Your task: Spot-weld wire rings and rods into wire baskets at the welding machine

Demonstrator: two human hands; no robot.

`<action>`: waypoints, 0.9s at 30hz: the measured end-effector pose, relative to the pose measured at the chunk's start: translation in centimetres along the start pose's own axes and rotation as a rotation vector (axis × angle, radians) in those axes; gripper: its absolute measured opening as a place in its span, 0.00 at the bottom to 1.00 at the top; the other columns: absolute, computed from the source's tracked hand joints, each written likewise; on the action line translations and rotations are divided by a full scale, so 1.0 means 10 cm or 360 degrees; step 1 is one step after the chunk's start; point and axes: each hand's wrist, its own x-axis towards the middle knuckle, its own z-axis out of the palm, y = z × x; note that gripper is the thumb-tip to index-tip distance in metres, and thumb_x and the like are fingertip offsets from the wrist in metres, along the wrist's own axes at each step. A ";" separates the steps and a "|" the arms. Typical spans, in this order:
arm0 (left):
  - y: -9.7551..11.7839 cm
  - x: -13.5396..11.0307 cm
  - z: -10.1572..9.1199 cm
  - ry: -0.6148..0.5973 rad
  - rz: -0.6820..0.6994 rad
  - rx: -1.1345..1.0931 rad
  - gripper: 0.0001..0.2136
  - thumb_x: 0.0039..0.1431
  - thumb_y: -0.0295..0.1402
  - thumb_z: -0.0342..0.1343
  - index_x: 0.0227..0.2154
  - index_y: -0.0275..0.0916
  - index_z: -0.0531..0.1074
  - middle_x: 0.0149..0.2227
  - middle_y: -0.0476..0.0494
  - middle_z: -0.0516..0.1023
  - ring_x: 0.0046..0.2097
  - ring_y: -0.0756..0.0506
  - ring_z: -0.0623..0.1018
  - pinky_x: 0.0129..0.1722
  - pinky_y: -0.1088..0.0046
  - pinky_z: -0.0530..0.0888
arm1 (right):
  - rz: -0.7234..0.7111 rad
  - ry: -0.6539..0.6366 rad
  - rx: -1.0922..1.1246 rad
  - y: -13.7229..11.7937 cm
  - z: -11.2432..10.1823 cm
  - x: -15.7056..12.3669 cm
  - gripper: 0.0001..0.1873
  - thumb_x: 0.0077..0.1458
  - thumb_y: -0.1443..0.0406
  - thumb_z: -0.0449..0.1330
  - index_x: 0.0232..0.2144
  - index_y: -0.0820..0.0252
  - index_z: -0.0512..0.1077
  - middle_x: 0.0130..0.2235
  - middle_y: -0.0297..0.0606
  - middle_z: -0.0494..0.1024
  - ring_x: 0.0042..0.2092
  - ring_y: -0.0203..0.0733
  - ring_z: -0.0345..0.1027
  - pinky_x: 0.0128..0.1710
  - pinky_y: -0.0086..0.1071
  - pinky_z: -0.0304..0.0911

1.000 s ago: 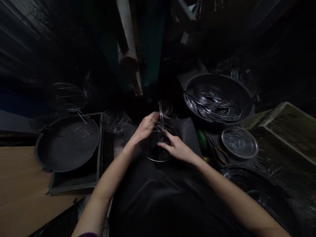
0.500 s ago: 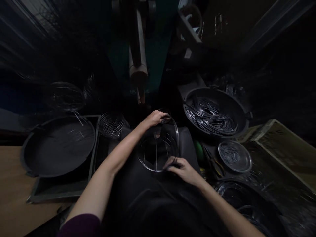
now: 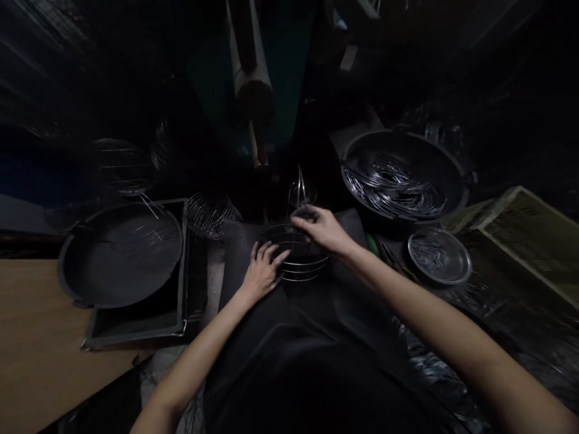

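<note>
A round wire frame (image 3: 304,264) of thin, shiny metal rings rests on the dark cloth over my lap. My left hand (image 3: 263,270) lies at its left side, fingers spread, the fingertips against the rings. At the frame's far upper side my right hand (image 3: 323,229) has thumb and fingers pinched together on its wire; the fingertips are dark and partly hidden. Just beyond that hand a smaller wire ring (image 3: 302,191) and thin upright wires stand out against the dark.
On the right are a large basin (image 3: 456,175) of wire rings, a clear dish (image 3: 465,265) of short metal pieces and a yellowish crate (image 3: 520,235). A dark shallow basin (image 3: 122,265) sits over a crate at left. A machine arm (image 3: 254,90) hangs ahead.
My left hand has come down from the frame's far side to its near left, its fingers spreading. My right hand has moved up to the far side. The frame has tilted.
</note>
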 end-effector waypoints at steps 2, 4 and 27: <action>-0.06 0.12 0.12 0.0123 -0.0015 0.0070 0.27 0.52 0.32 0.56 0.56 0.38 0.61 0.51 0.33 0.61 0.55 0.34 0.62 0.57 0.47 0.57 | -0.0025 -0.0035 -0.0047 0.06 0.10 -0.05 0.22 0.45 0.52 0.62 0.33 0.66 0.68 0.29 0.37 0.70 0.24 0.29 0.59 0.21 0.21 0.56; -0.14 0.25 0.09 0.0125 0.0010 0.0053 0.29 0.52 0.35 0.56 0.57 0.36 0.59 0.47 0.33 0.62 0.50 0.35 0.64 0.52 0.52 0.63 | -0.0062 0.0018 -0.0114 0.12 0.16 -0.10 0.20 0.45 0.53 0.62 0.30 0.66 0.67 0.27 0.35 0.69 0.25 0.29 0.59 0.24 0.21 0.57; -0.65 1.28 -0.88 0.1221 0.0047 -0.0307 0.25 0.46 0.35 0.60 0.47 0.37 0.58 0.41 0.40 0.68 0.42 0.42 0.69 0.43 0.61 0.67 | -0.0145 0.0099 0.0083 -1.06 0.16 1.26 0.22 0.35 0.58 0.67 0.30 0.68 0.67 0.29 0.35 0.70 0.29 0.30 0.62 0.28 0.22 0.57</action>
